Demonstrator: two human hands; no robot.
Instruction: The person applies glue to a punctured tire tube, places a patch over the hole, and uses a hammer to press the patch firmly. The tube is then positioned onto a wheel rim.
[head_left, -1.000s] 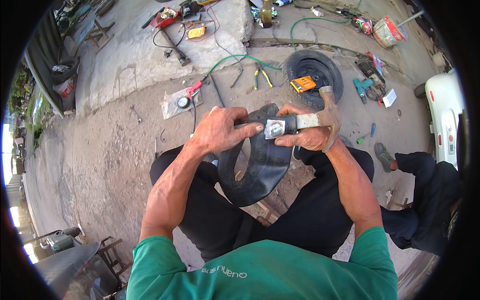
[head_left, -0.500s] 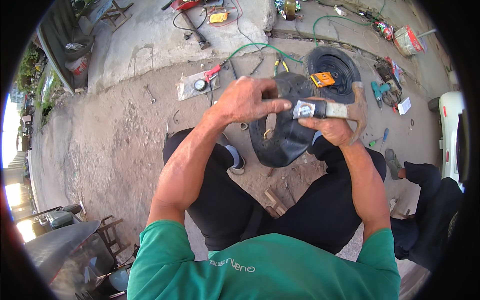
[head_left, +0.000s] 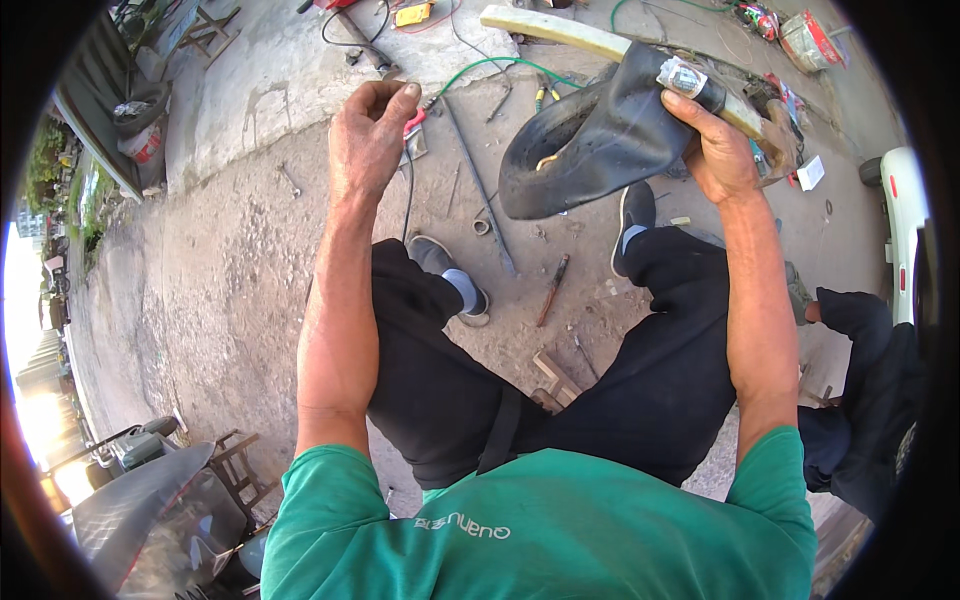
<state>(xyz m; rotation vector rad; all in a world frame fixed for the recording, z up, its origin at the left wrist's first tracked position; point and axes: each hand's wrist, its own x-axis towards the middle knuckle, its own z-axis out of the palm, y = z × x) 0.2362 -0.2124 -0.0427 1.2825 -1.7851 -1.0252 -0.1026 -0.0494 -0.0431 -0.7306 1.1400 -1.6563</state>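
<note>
My right hand [head_left: 722, 155] is closed on a black rubber inner tube [head_left: 610, 140] and the hammer beneath it. The pale hammer handle [head_left: 560, 32] passes under the tube, which drapes over it. The rusty hammer head [head_left: 780, 148] shows past my fingers. A whitish patch [head_left: 682, 76] lies on the tube near my thumb. A yellowish valve stem [head_left: 546, 162] shows on the tube's inner edge. My left hand [head_left: 368, 140] is raised apart from the tube, its fingers curled against the thumb. Whether it pinches something small, I cannot make out.
On the ground between my feet lie a long metal bar [head_left: 470, 185], a wooden-handled tool [head_left: 553, 290] and a wood block [head_left: 558, 378]. A green hose [head_left: 490, 62] crosses farther off. Another person's leg [head_left: 848, 385] and a white vehicle [head_left: 905, 240] are at the right.
My left hand has moved left, away from the patch on the tube. My right hand has carried the tube and hammer up and to the right, covering the wheel behind.
</note>
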